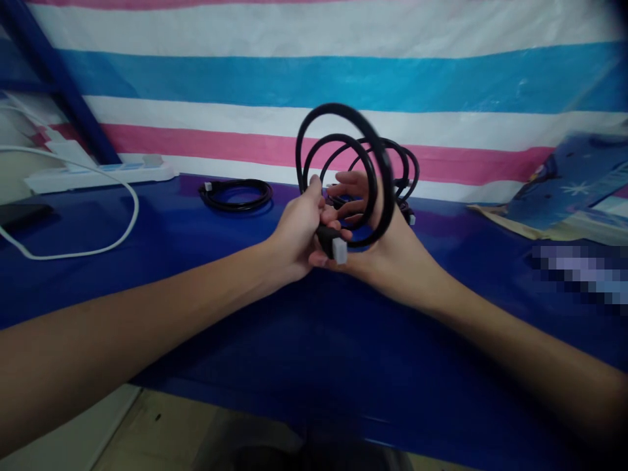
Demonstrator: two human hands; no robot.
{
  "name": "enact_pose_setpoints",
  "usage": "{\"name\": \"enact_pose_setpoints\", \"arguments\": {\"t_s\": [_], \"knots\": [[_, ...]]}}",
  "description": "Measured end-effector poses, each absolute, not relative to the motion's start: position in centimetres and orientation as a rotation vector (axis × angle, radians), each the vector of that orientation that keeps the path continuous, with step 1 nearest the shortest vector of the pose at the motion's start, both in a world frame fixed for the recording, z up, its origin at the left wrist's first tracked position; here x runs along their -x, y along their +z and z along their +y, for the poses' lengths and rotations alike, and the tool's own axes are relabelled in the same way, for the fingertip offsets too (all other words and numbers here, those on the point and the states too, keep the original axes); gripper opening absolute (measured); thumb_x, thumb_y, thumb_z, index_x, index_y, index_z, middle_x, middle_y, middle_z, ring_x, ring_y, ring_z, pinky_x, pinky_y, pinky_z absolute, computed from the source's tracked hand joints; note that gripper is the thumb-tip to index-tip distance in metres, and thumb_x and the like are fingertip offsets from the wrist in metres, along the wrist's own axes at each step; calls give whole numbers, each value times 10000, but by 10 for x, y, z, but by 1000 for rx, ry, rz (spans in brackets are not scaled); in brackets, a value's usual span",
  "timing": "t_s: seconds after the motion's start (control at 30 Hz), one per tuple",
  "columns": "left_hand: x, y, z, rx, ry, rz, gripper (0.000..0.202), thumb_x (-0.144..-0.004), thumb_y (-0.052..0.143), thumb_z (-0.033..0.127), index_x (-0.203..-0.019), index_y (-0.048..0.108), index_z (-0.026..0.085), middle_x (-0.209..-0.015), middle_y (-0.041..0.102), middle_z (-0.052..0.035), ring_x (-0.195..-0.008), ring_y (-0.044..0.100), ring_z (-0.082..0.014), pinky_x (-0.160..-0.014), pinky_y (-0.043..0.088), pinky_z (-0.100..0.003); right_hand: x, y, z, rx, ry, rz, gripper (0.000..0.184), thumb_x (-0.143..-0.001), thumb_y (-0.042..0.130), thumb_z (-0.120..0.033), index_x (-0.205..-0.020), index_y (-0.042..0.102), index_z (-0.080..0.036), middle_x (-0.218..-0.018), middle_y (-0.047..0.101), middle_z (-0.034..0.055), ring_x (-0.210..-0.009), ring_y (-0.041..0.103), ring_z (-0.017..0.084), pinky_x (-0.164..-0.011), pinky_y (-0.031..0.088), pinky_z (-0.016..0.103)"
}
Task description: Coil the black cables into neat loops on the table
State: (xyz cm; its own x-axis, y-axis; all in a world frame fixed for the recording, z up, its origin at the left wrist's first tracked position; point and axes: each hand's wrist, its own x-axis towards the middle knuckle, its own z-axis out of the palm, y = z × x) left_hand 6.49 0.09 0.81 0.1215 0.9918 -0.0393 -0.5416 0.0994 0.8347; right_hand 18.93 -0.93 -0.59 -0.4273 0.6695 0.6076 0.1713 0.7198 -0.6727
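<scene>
A black cable (386, 171) with a capped connector stands in upright loops above the table. My left hand (305, 226) is closed on the bottom of these loops, thumb on top. The black connector, with its pale cap (339, 251), points toward me beside the left fingertips. Around the loops' right side is my right hand (380, 245), its fingers apart and curved, its thumb stretched beneath the connector. Whether it touches the cable is hard to tell. More black cable (416, 171) with a pale-tipped connector lies behind the right hand, partly hidden.
Another coiled black cable (240, 207) lies left of my hands on the blue table (235, 314). Farther left are a white power strip (105, 175), a white cord (135, 209) and a dark flat object (24, 214). A blue snowflake-patterned package (554, 183) sits at right, before a striped sheet.
</scene>
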Motion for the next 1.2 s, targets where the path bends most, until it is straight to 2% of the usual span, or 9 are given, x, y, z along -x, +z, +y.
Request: {"name": "enact_pose_setpoints", "arguments": {"t_s": [0.1, 0.2, 0.37, 0.47, 0.57, 0.77, 0.87, 1.0, 1.2], "knots": [[-68, 1, 2, -839, 1340, 720, 306, -945, 501, 415, -764, 540, 171, -521, 447, 41, -480, 476, -75, -504, 405, -180, -189, -1, -12, 617, 764, -1780, 408, -753, 748, -264, -1111, 555, -244, -1148, 626, 41, -1097, 602, 222, -982, 482, 401], [-68, -1, 1, -955, 1288, 727, 267, -914, 534, 376, -756, 574, 165, -648, 540, 5, -586, 506, -93, -590, 453, -216, -189, 11, -13, 596, 992, -1548, 101, -811, 627, -162, -896, 602, -211, -886, 654, 21, -915, 641, 185, -908, 497, 372], [-62, 4, 1, -1157, 1217, 816, 312, -877, 548, 381, -654, 522, 164, -736, 557, -24, -646, 502, -102, -598, 430, -228, -194, 36, -17, 660, 1246, -1256, 232, -782, 450, -25, -628, 514, -187, -495, 446, -33, -499, 484, 90, -634, 476, 260], [-59, 7, 3, -1325, 1245, 860, 342, -891, 524, 372, -625, 508, 158, -722, 538, -31, -675, 517, -106, -630, 415, -233, -201, 43, -17, 797, 1272, -1231, 214, -801, 504, -38, -659, 543, -193, -411, 262, -89, -368, 202, 55, -433, 339, 223], [-59, 4, 4, -1456, 1276, 1005, 284, -898, 512, 328, -674, 530, 155, -736, 528, -27, -664, 491, -101, -624, 382, -241, -206, 41, -14, 897, 1259, -1261, 177, -754, 594, -41, -688, 556, -200, -392, 221, -105, -365, 123, 48, -357, 201, 217], [-66, -5, 4, -1237, 1384, 1087, 148, -892, 559, 275, -978, 485, 179, -881, 567, -26, -748, 574, -117, -639, 435, -245, -208, 36, -10, 976, 1361, -1363, 168, -696, 593, -34, -765, 604, -187, -374, 253, -112, -336, 145, 33, -346, 181, 196], [-64, -2, 4, -1192, 1237, 847, 66, -922, 487, 203, -897, 518, 150, -626, 464, 46, -524, 510, -72, -625, 491, -254, -210, 35, -8, 1006, 1388, -1395, 162, -704, 599, -34, -774, 616, -179, -376, 287, -104, -327, 160, 27, -346, 192, 194], [-56, 8, 0, -1275, 1028, 607, 227, -957, 455, 258, -785, 555, 150, -426, 250, 110, -342, 298, -41, -554, 509, -248, -214, 30, -1, 1039, 1269, -1430, 96, -718, 611, -73, -726, 612, -169, -410, 351, -79, -333, 286, 48, -384, 316, 223], [-51, 29, -8, -1199, 918, 523, 498, -986, 424, 338, -540, 250, 203, -368, 169, 91, -279, 146, -12, -340, 170, -183, -212, 19, 4, 904, 1244, -1503, 35, -720, 655, -141, -697, 642, -165, -471, 533, -35, -469, 549, 104, -536, 456, 233]]}}
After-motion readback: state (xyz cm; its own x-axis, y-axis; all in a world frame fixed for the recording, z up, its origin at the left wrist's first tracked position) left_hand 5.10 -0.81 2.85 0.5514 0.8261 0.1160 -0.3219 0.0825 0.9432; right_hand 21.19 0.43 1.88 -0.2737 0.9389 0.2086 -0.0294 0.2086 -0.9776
